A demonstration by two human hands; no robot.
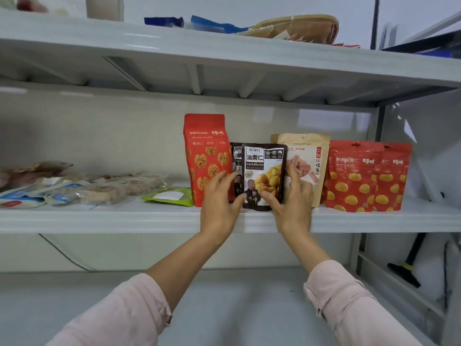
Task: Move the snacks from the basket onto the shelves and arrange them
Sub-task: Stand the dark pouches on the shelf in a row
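A dark brown chestnut pouch (263,171) stands upright at the front edge of the middle shelf (99,218). My left hand (220,203) grips its lower left side, thumb on the front. My right hand (293,198) grips its lower right side, fingers curled behind. A second dark pouch (236,161) stands just behind it to the left. A tall red walnut bag (207,158) stands on the left and a beige hawthorn-strip pouch (306,166) on the right. Two red chestnut pouches (361,178) stand further right. The basket is out of view.
Flat snack packets (74,188) and a green packet (169,196) lie on the shelf's left part. The top shelf (174,46) holds blue packets (212,24) and a flat tan package (294,27). A lower shelf (224,308) lies below my arms. A black tool (409,260) leans at the right.
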